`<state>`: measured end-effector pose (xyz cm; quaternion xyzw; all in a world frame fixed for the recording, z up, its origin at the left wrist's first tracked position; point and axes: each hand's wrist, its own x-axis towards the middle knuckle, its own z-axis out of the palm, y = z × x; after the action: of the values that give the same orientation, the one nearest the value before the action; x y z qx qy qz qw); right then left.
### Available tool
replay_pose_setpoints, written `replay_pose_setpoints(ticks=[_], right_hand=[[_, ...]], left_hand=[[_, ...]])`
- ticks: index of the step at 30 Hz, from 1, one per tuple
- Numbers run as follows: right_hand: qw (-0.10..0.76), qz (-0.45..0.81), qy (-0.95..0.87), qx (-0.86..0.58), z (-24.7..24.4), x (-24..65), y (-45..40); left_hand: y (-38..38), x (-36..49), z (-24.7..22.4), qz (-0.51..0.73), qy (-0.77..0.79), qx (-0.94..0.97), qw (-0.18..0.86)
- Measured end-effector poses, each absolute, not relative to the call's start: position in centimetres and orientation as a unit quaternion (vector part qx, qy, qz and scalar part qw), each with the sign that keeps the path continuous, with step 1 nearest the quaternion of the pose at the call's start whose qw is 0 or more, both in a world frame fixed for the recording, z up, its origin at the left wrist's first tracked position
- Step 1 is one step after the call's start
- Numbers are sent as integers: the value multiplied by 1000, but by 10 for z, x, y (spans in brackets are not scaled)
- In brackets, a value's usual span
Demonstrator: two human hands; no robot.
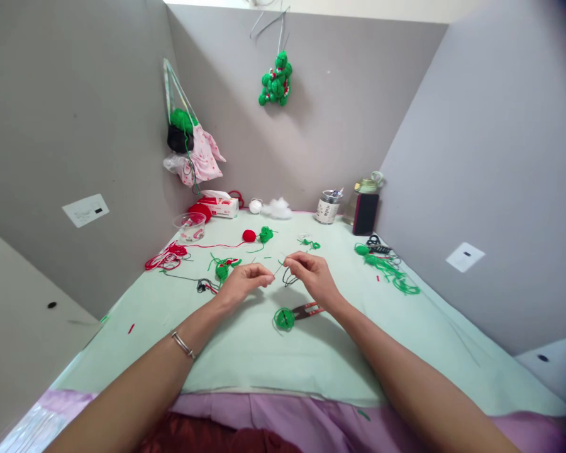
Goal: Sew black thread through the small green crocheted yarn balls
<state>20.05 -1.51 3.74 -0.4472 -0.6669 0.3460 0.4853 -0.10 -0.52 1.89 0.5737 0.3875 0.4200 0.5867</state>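
My left hand [245,281] and my right hand [314,277] meet above the middle of the pale green table [245,352]. Both pinch at a thin needle [278,269], and a loop of black thread [290,278] hangs from my right fingers. Just below my right hand lie a round green crochet piece [283,318] and small red-handled snips [307,309]. A silver bangle [183,344] sits on my left wrist.
Red yarn [166,257], a red ball [249,236], green yarn pieces [224,267] and a green tangle [391,270] lie about. At the back stand a plastic cup [190,226], tissue box [219,204], white stuffing [277,207], tin [328,206] and dark phone [365,214]. Green crochet cluster [276,80] hangs on the wall.
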Motion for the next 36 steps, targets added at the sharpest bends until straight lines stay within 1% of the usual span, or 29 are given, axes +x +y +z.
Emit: replay_pose_setpoints(ticks=[2,4,7,9,12,13,15,18,20,22,28,33,36], right_hand=[[493,333,-661,-457,35,202,-13],[494,323,-660,-465,33,202,-11],[486,287,-690,-454,28,198,-13],[469,237,-740,-419,25,193,-17],[436,153,-817,-345,21,186,-23],[430,133,-832,-325,20,184,-25],[433,118,-839,-308,21,183,-27],[450,152,-813,-336,28,188,-27],[456,189,-787,-370,32,192,-25],[455,222,-766,-395,34,195,-23],[442,286,-739,-421,32,197,-20],[423,321,-730,-429,30,198,-18],[412,351,-719,-435,29,197,-19]], left_hand=[[-8,1,19,393,363,570,624],[-8,1,20,398,328,533,671],[-3,-2,21,447,292,438,723],[0,-3,20,483,289,385,731],[0,-2,18,502,322,391,701],[-1,-1,17,503,338,422,674],[-4,1,15,503,365,517,589],[-10,3,14,490,371,648,450],[-12,4,14,478,361,687,411],[-12,4,15,468,357,700,404],[-7,3,17,477,389,652,443],[-7,3,17,465,359,581,563],[-8,4,16,468,352,553,592]])
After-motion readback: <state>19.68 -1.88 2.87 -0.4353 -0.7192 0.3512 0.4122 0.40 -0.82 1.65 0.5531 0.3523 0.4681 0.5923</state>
